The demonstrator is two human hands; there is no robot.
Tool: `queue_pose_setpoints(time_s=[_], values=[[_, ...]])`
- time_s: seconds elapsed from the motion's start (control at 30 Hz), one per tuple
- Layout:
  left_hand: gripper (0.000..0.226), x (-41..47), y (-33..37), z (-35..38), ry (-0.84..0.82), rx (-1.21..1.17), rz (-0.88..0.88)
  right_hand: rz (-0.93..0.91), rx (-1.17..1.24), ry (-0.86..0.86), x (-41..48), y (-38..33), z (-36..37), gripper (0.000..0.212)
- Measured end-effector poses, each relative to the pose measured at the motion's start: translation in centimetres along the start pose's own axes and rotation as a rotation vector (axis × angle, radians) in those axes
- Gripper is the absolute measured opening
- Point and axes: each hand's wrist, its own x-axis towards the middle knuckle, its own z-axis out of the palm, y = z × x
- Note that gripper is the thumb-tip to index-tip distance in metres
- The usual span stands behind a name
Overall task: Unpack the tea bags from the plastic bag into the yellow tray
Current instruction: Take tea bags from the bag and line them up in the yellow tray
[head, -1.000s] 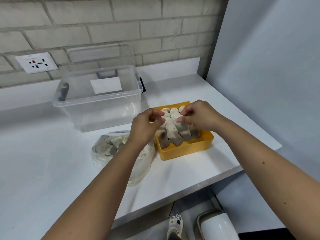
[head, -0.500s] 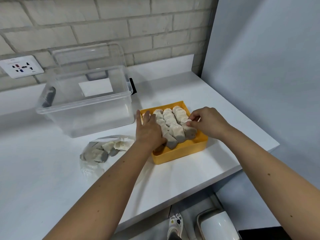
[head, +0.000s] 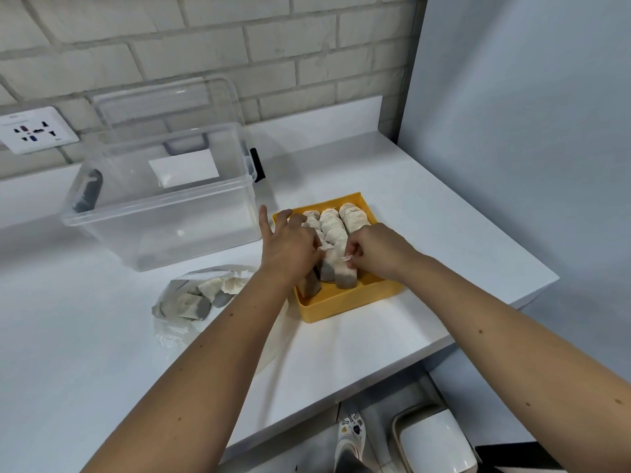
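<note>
The right hand point(head: 377, 249) is curled up tight, pinching a little white tag point(head: 348, 258) between thumb and fingertips at the near end of the tray point(head: 345, 307). The left hand point(head: 290, 249) has its fingers straight and fanned out, laid over the left row of bags. Its thumb is tucked out of sight from here. Both hands sit right over the tray, close together but not touching.

Under them the tea bags point(head: 336, 230) stand packed in three rows that run from the far wall of the tray towards the near one. The far end looks full and neat. The near end has a bit of bare yellow floor showing, so I'd say there is room for a few more.

Just left of the tray, under the left forearm, the plastic bag point(head: 170, 331) lies slumped on the counter point(head: 426, 213) with a small clump of leftover bags point(head: 191, 302) still in it. By my reckoning most of the job is done: what is left is that handful, plus tidying the last row.

Behind the bag stands a clear tub point(head: 164, 213), and a socket point(head: 36, 131) is on the brick wall.
</note>
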Motion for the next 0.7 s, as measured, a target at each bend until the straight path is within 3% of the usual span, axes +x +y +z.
queue_pose_setpoints(time_s=[0.13, 0.33, 0.53, 0.7], values=[[0.029, 0.0, -0.2, 0.1, -0.005, 0.006, -0.004, 0.039, -0.152, 0.019, 0.4, 0.6, 0.0, 0.012], [0.030, 0.2, -0.2, 0.1, -0.050, 0.043, 0.014, 0.054, -0.189, 0.104, 0.8, 0.5, 0.4, 0.017], [0.033, 0.2, -0.3, 0.1, -0.060, 0.021, -0.002, 0.056, -0.133, 0.129, 0.7, 0.4, 0.8, 0.025], [0.021, -1.0, -1.5, -1.0, 0.103, -0.141, 0.007, 0.107, 0.061, 0.233, -0.3, 0.5, -0.3, 0.033]])
